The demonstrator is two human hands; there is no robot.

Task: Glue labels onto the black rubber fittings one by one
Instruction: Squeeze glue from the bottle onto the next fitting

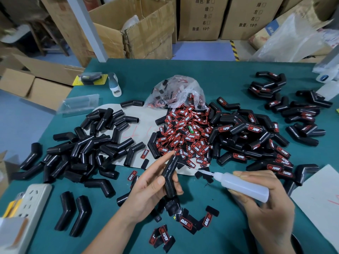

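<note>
L hand (150, 187) fingers grip bare fitting (169, 177), long axis upright. R hand (264, 197) fingers wrap glue bottle (244, 186); nozzle points left at fitting, just apart.

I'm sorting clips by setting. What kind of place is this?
Probably a small factory or warehouse workbench for hand assembly. Stacked cardboard cartons stand behind the green table, which holds heaps of black fittings and labels. The right hand holds a glue bottle.

Both hands low in the frame, each gripping
Left hand (152, 187) curls with forefinger straight, lower centre; right hand (264, 200) curls, lower right
</note>
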